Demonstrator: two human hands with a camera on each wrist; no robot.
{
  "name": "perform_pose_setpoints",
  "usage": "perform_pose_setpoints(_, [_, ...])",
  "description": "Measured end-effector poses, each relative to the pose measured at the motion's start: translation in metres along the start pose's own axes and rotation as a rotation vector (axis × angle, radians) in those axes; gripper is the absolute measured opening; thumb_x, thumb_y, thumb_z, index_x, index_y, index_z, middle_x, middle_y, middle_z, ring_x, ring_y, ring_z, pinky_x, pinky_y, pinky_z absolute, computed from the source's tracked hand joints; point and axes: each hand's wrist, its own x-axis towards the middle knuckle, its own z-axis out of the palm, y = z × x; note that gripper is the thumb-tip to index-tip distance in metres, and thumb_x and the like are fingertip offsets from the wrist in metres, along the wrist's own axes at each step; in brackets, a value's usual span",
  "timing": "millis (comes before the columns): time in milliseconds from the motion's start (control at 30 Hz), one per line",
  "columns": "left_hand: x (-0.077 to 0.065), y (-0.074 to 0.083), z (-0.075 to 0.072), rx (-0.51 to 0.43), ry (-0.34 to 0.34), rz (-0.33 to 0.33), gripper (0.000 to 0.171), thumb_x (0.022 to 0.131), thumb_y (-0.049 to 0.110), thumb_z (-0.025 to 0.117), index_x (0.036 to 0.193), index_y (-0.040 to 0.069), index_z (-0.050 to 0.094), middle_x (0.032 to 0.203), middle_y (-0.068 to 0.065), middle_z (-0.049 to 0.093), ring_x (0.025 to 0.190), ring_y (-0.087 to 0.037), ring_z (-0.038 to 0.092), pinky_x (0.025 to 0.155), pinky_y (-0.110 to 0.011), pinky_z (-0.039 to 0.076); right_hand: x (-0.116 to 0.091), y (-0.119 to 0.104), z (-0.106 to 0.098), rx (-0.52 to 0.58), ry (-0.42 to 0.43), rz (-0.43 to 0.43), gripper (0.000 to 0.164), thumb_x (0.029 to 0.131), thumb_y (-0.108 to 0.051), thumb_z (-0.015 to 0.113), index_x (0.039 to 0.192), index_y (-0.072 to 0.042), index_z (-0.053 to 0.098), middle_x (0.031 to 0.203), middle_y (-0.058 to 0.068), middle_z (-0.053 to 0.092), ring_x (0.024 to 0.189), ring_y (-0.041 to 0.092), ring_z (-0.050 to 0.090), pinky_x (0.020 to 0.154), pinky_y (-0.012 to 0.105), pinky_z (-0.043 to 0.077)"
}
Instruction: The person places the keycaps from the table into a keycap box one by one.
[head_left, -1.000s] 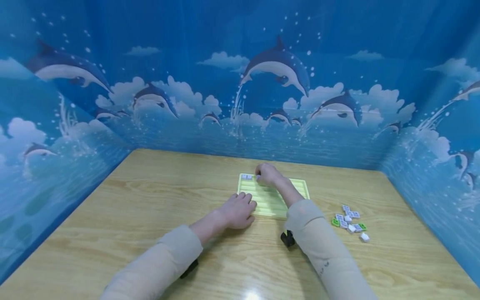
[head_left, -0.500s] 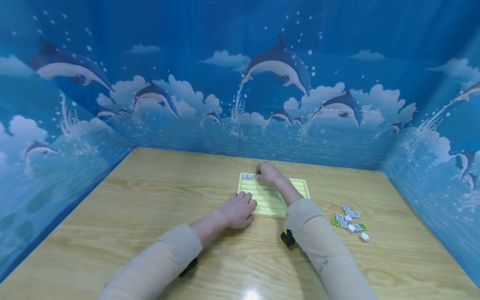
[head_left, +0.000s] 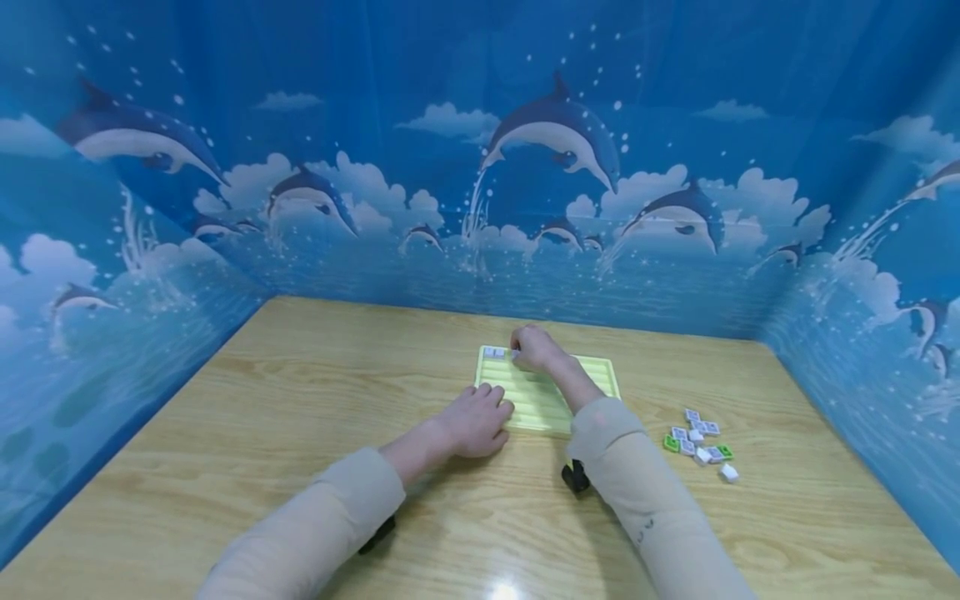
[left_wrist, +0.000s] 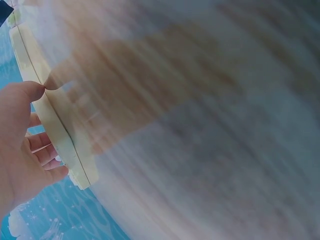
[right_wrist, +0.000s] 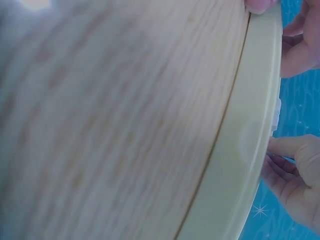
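A pale yellow ridged tray (head_left: 536, 408) lies on the wooden table. My left hand (head_left: 477, 419) grips its near left corner; in the left wrist view the thumb (left_wrist: 34, 91) is at the tray's edge and the other fingers are over its far side. At the tray's back row my right hand (head_left: 534, 348) pinches a small pale tile (head_left: 515, 354), mostly hidden by the fingers. Two similar tiles (head_left: 493, 353) sit side by side in the back left corner. In the right wrist view, the right hand (right_wrist: 295, 175) is close over the tray's rim.
Loose white, lilac-edged and green tiles (head_left: 697, 442) lie in a group right of the tray, with one white tile (head_left: 729, 473) nearer the front. A blue dolphin-printed curtain (head_left: 480, 275) stands behind the table (head_left: 337, 358) and along both sides.
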Motion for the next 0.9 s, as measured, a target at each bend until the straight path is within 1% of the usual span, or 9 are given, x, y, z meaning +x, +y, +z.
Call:
perform_pose_setpoints(133, [0.0003, -0.0004, 0.001, 0.014, 0.003, -0.003, 0.032, 0.093, 0.034, 0.05, 0.115, 0.01, 0.053, 0.107, -0.006, 0.047, 0.101, -0.022, 0.045, 0.092, -0.04, 0.04, -0.0007, -0.0008, 0.0005, 0.002, -0.012, -0.001, 0.011, 0.086, 0.0, 0.058, 0.096, 0.002, 0.063, 0.089, 0.01, 0.058, 0.085, 0.023, 0.052, 0.071, 0.032, 0.047])
perform_pose_setpoints(233, [0.0007, -0.0001, 0.0018, 0.015, -0.003, -0.003, 0.033, 0.093, 0.034, 0.05, 0.116, 0.01, 0.053, 0.109, -0.007, 0.048, 0.103, -0.023, 0.045, 0.094, -0.041, 0.039, -0.0014, -0.001, 0.0014, -0.005, -0.014, 0.0, 0.012, 0.087, -0.001, 0.058, 0.097, 0.002, 0.064, 0.09, 0.01, 0.058, 0.086, 0.023, 0.053, 0.071, 0.032, 0.047])
perform_pose_setpoints(467, [0.0016, 0.0001, 0.0018, 0.017, -0.018, -0.002, 0.032, 0.093, 0.034, 0.05, 0.115, 0.011, 0.054, 0.108, -0.005, 0.048, 0.103, -0.022, 0.046, 0.094, -0.041, 0.039, -0.0014, -0.0016, 0.0006, -0.019, -0.017, -0.006, 0.007, 0.086, -0.001, 0.059, 0.091, 0.001, 0.063, 0.084, 0.009, 0.056, 0.079, 0.022, 0.05, 0.065, 0.031, 0.045])
perform_pose_setpoints(733, [0.0028, 0.0004, 0.0043, 0.081, 0.013, 0.01, 0.03, 0.093, 0.037, 0.05, 0.111, 0.012, 0.053, 0.105, -0.005, 0.048, 0.099, -0.022, 0.047, 0.089, -0.039, 0.041, -0.0005, 0.0004, 0.0016, -0.075, 0.028, -0.038, 0.009, 0.078, -0.001, 0.064, 0.087, 0.001, 0.064, 0.082, 0.009, 0.059, 0.081, 0.024, 0.054, 0.071, 0.033, 0.048])
perform_pose_setpoints(900, [0.0024, -0.0001, 0.0043, 0.08, 0.003, 0.006, 0.031, 0.093, 0.037, 0.049, 0.111, 0.012, 0.053, 0.106, -0.005, 0.048, 0.101, -0.022, 0.046, 0.089, -0.039, 0.041, -0.0002, 0.0004, 0.0008, -0.062, 0.02, -0.035, 0.007, 0.079, -0.001, 0.063, 0.086, 0.001, 0.064, 0.08, 0.008, 0.058, 0.08, 0.023, 0.052, 0.069, 0.033, 0.046])
